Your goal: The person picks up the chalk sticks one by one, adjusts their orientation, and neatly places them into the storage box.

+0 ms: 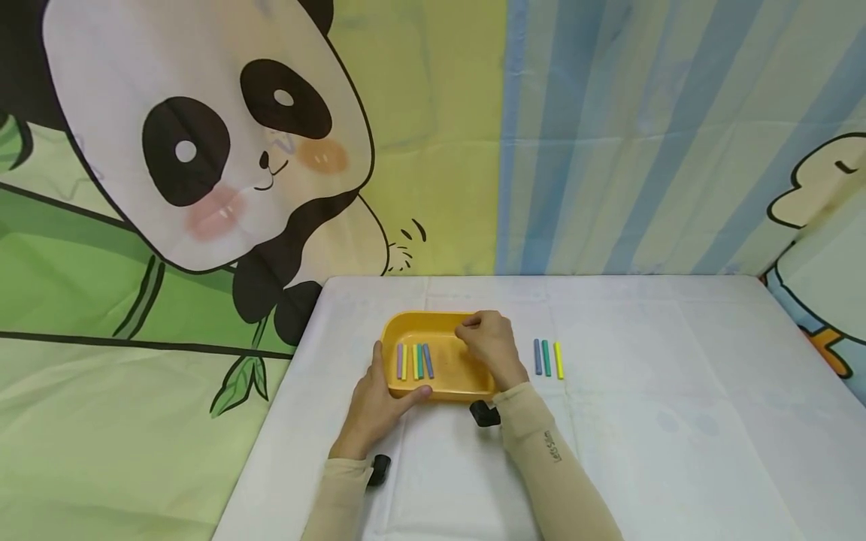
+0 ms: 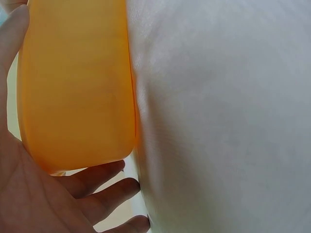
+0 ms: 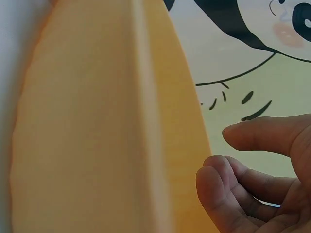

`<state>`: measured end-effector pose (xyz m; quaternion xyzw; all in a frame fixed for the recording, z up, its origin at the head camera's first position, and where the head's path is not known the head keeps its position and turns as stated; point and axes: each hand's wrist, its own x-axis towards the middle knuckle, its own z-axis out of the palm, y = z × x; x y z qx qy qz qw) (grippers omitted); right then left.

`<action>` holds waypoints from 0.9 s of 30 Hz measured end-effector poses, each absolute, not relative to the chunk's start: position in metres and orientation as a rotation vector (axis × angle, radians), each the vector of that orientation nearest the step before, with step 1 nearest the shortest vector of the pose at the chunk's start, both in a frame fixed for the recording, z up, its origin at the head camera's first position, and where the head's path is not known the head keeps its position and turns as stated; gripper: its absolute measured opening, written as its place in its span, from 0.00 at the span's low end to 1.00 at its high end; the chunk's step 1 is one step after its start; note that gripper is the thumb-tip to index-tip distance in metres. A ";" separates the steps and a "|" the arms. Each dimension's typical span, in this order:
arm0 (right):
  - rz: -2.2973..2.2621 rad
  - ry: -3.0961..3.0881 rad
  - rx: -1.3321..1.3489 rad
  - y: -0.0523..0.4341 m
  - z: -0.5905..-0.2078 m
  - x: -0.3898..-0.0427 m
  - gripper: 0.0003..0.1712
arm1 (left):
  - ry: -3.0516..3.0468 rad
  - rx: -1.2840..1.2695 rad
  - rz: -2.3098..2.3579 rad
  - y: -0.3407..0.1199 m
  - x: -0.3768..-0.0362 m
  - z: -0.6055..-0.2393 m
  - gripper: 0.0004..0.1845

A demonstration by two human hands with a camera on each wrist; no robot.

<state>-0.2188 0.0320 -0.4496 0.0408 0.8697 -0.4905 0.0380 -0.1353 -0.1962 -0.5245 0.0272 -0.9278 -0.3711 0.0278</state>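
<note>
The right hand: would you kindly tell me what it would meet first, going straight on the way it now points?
Most likely the yellow tray, probably its floor, since the right hand seems angled down toward it; depth is unclear.

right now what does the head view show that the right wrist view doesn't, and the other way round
Only the head view shows five coloured sticks inside the yellow tray, three more sticks on the table to its right, the beige sleeves and the blue stripes.

Only the right wrist view clearly shows a gap between the right grip's fingertips, with nothing visible in it.

Both show the tray, the right grip and part of the panda print behind.
</note>
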 end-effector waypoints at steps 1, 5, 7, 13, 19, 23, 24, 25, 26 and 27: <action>-1.509 2.667 0.125 0.033 -0.448 -0.218 0.11 | -2.863 0.087 -1.147 -0.196 -0.135 -0.525 0.75; -1.558 2.644 0.121 0.038 -0.443 -0.216 0.12 | -2.859 0.085 -1.150 -0.196 -0.135 -0.524 0.75; -1.582 2.629 0.114 0.040 -0.440 -0.215 0.13 | -2.861 0.080 -1.149 -0.196 -0.135 -0.524 0.75; -1.602 2.626 0.098 0.051 -0.433 -0.209 0.15 | -2.864 0.074 -1.146 -0.196 -0.135 -0.524 0.75; -1.623 2.639 0.118 0.064 -0.434 -0.209 0.15 | -2.858 0.083 -1.145 -0.197 -0.134 -0.524 0.75; -1.614 2.661 0.145 0.073 -0.434 -0.208 0.15 | -2.863 0.077 -1.144 -0.197 -0.134 -0.524 0.75; -1.607 2.667 0.154 0.075 -0.434 -0.208 0.15 | -2.863 0.077 -1.144 -0.196 -0.134 -0.524 0.75; -1.599 2.674 0.166 0.077 -0.434 -0.207 0.15 | -2.863 0.074 -1.143 -0.196 -0.134 -0.524 0.75; -1.590 2.680 0.176 0.079 -0.434 -0.207 0.15 | -2.863 0.071 -1.143 -0.196 -0.134 -0.524 0.75; -1.580 2.688 0.185 0.082 -0.434 -0.206 0.15 | -2.862 0.069 -1.145 -0.196 -0.134 -0.523 0.75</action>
